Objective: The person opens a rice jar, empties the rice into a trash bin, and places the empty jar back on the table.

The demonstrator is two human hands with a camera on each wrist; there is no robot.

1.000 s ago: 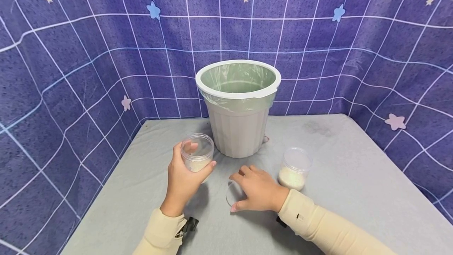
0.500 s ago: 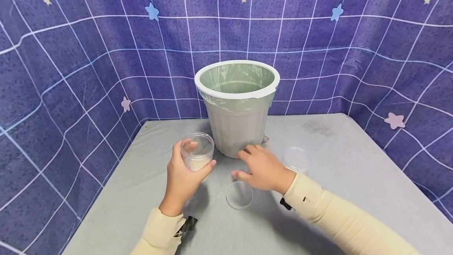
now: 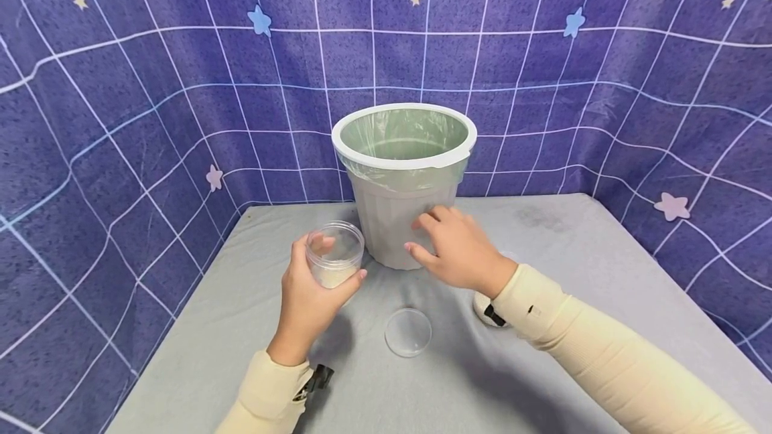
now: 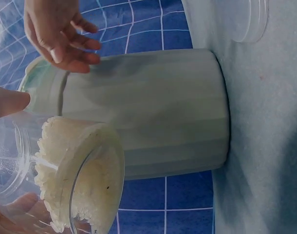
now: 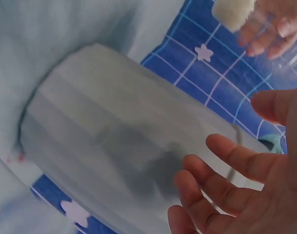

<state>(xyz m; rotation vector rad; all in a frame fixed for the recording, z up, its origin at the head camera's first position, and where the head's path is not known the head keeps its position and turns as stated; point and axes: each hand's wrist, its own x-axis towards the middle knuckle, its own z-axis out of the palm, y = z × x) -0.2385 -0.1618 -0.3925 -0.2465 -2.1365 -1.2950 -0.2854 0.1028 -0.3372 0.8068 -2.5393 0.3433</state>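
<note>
My left hand (image 3: 306, 305) grips a clear plastic jar (image 3: 335, 253) around its side, its mouth uncovered and facing up. White rice (image 4: 65, 170) fills the lower part of the jar. Relaxed, slightly bent fingers and nothing in its grasp mark my right hand (image 3: 463, 248), raised in front of the ribbed bin (image 3: 386, 213). Below the hands a round clear lid (image 3: 408, 332) lies flat on the table. A second jar (image 3: 481, 308) with pale contents stands to the right, mostly hidden behind my right wrist.
The grey bin has a white rim ring and a thin plastic liner (image 3: 404, 132) inside. It stands at the back middle of the grey cloth-covered table (image 3: 271, 246). Blue grid-patterned curtain (image 3: 271, 106) encloses the table at the back and sides.
My right hand has let go of the lid, leaving it on the table, and risen up and rightward toward the bin's front. The left hand holds the jar nearly still, slightly higher.
</note>
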